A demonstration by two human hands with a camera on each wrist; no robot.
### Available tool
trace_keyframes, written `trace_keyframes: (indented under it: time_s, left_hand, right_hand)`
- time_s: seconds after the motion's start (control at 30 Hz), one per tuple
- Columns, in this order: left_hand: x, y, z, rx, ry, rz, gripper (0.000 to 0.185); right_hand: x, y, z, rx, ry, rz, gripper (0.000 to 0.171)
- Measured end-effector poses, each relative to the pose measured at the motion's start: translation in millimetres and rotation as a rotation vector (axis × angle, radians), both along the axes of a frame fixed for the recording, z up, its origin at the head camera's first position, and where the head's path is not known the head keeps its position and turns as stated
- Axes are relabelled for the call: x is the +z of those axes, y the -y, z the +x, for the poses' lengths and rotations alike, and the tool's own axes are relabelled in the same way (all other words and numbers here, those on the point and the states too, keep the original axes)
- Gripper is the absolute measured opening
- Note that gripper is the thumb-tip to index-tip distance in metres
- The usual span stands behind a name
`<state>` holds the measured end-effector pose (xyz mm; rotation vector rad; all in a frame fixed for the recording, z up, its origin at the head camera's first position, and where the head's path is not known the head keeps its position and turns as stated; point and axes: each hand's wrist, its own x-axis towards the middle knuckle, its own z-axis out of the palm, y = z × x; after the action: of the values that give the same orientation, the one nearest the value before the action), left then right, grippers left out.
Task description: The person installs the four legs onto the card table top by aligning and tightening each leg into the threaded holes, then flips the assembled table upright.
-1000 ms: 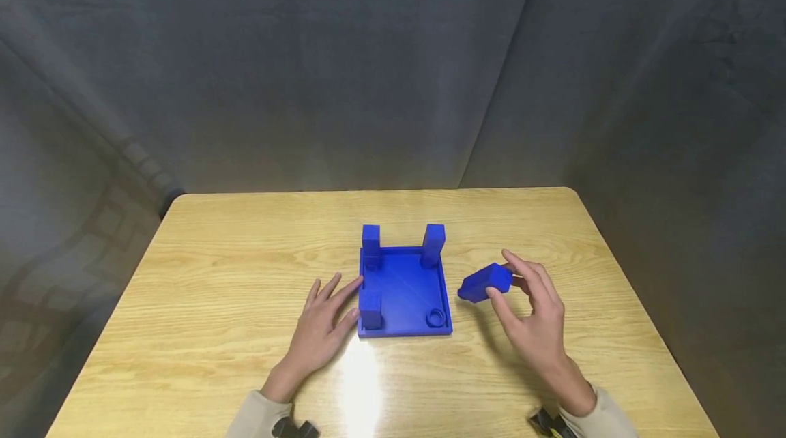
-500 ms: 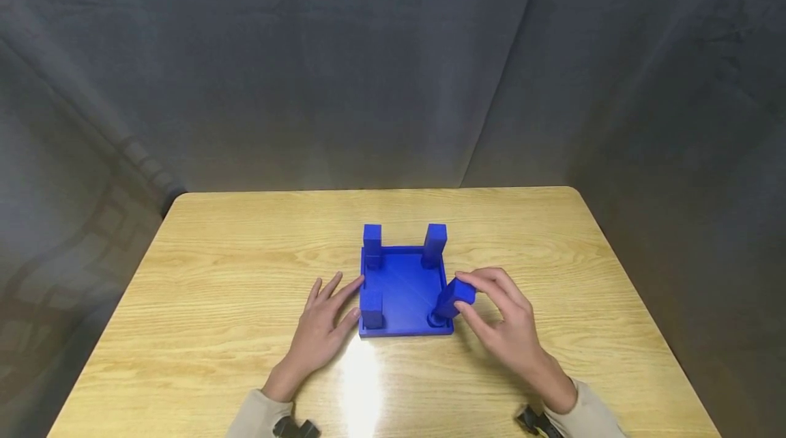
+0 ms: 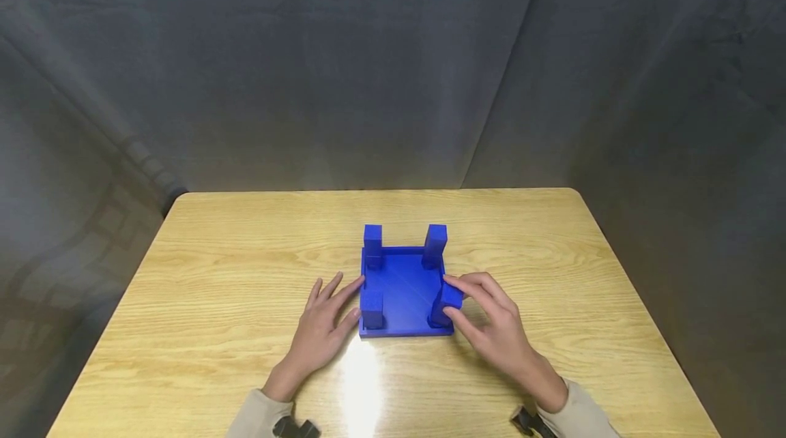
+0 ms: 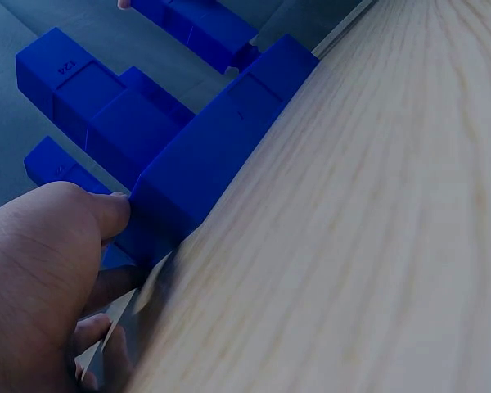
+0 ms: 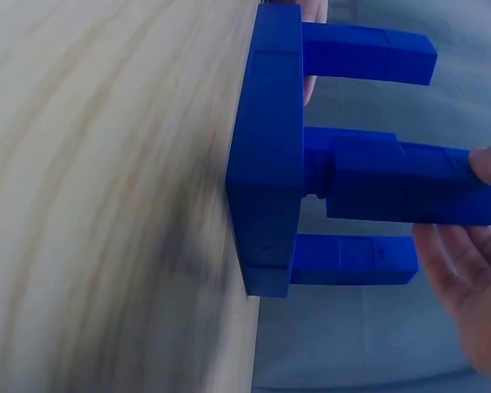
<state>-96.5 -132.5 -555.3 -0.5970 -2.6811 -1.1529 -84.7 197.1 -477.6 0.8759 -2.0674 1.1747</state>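
Observation:
A blue square tray (image 3: 402, 284) with a raised rim lies on the table, a blue square leg standing at each corner. My right hand (image 3: 500, 329) pinches the top of the near right leg (image 3: 447, 305) between thumb and fingers. In the right wrist view this leg (image 5: 409, 184) stands over its corner, a narrow neck showing between its body and the tray. My left hand (image 3: 322, 332) lies along the tray's left side with spread fingers, thumb and forefinger against the wall near the near left leg (image 3: 371, 308). In the left wrist view the thumb (image 4: 110, 214) touches the tray corner.
The far left leg (image 3: 372, 243) and far right leg (image 3: 434, 245) stand upright at the back of the tray. The wooden table (image 3: 245, 233) ends at a dark grey curtain (image 3: 338, 83) behind and at both sides.
My right hand has moved left with the leg, from beside the tray onto its near right corner, turning it from tilted to nearly upright. My left hand has stayed in place.

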Motion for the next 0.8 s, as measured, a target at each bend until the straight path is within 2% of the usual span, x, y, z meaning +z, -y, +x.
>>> trace_keyframes:
  time_s: [0.13,0.5,0.8]
  left_hand:
    - [-0.6,0.4,0.1,0.002,0.006,0.000,0.055]
    - [0.6,-1.1,0.3,0.007,0.028,-0.005,0.055]
    - [1.2,-0.9,0.7,0.005,0.033,-0.003,0.054]
  right_hand:
    - [0.4,-0.2,0.1,0.006,0.011,0.013,0.049]
    - [-0.5,-6.5,-3.7,0.030,-0.024,0.058,0.045]
    - [-1.8,-12.1,-5.8,0.072,-0.043,0.050,0.040]
